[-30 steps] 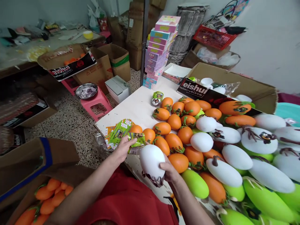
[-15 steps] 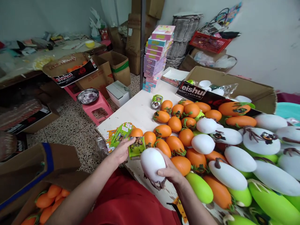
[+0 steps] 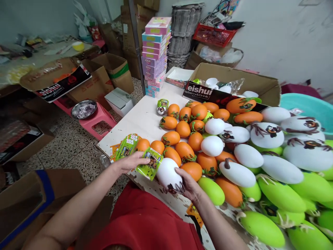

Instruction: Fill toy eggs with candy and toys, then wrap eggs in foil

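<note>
My right hand (image 3: 191,185) is closed around a white egg-shaped toy (image 3: 169,173) with dark brown claw-like trim at its lower end. In my left hand (image 3: 133,161) a green printed packet (image 3: 151,163) is gripped between thumb and fingers, right beside the white egg. A fanned pile of similar green packets (image 3: 127,146) lies at the table's left edge, with orange ones (image 3: 114,150) beside it. Orange egg toys (image 3: 184,151) with green trim crowd the table just beyond my hands. White eggs (image 3: 212,146) and lime green ones (image 3: 211,191) spread to the right.
A cardboard box (image 3: 234,78) with white cups stands behind the eggs. Stacked pink and purple boxes (image 3: 156,52) rise at the table's far corner, near a dark pole (image 3: 136,45). A pink stool (image 3: 99,121) bears a metal bowl (image 3: 84,109). An open carton (image 3: 47,194) sits at lower left.
The white egg has turned so its brown trim shows more, and the packet is tilted, now against the egg. The view has shifted right.
</note>
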`<state>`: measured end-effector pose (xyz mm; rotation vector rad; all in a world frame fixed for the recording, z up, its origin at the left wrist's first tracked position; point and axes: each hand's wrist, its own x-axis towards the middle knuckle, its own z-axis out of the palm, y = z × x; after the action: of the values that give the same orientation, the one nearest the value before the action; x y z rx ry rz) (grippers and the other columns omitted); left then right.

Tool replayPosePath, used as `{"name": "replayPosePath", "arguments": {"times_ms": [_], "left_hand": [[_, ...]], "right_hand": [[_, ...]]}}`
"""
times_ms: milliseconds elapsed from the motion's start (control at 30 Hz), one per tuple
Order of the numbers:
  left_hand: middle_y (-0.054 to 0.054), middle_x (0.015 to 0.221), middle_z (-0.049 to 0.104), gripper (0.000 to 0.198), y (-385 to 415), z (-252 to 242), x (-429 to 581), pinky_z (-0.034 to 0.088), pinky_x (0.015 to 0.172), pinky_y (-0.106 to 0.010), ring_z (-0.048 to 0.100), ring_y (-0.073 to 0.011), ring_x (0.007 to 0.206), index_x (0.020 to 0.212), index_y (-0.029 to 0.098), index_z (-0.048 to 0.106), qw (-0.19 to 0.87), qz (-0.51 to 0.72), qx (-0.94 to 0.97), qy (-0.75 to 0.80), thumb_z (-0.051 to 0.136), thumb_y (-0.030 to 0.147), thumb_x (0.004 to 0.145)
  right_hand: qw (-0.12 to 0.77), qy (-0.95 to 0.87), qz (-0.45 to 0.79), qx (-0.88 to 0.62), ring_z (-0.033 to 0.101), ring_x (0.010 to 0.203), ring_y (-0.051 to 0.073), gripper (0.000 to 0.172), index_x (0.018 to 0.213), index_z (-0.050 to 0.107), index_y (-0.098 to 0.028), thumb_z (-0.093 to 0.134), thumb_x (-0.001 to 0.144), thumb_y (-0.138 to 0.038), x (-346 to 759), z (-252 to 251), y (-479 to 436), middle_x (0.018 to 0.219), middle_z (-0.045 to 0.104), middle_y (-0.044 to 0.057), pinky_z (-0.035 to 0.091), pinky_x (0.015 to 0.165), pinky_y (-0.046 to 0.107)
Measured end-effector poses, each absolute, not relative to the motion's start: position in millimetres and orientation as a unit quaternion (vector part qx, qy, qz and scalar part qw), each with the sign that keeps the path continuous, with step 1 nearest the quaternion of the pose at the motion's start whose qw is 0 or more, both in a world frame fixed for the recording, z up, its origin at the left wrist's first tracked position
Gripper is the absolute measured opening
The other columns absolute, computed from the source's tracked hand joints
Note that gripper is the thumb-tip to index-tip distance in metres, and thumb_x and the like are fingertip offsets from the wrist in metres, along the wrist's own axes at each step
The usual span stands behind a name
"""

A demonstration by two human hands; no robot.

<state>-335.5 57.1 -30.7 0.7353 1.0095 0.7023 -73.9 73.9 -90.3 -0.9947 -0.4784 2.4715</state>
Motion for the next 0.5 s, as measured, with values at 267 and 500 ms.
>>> {"name": "replayPosePath", "arguments": {"times_ms": [267,500], "left_hand": [[-0.006,0.1,0.072,0.042,90.6,-30.1,-310.9,0.047,0.084,-0.029,0.064,-0.0197,0.093,0.103,0.015,0.068,0.689,0.355,0.345,0.53,0.074,0.048,0.077],[0.004,0.061,0.048,0.035,101.9,-22.2,-282.4,0.035,0.059,-0.025,0.046,-0.0116,0.059,0.063,0.017,0.053,0.6,0.273,0.51,0.552,0.062,0.046,0.08]], "right_hand": [[0.176,-0.243,0.904,-0.303,0.074,0.084,0.026,0.06,0.118,0.062,-0.014,0.084,0.064,-0.032,-76.1,-86.0,80.6,0.102,0.076,0.011,0.059,0.069,0.033],[0.185,-0.255,0.91,-0.27,0.072,0.09,0.024,0.064,0.121,0.06,-0.017,0.084,0.063,-0.029,-86.3,-73.5,83.1,0.107,0.074,0.008,0.057,0.073,0.031]]}}
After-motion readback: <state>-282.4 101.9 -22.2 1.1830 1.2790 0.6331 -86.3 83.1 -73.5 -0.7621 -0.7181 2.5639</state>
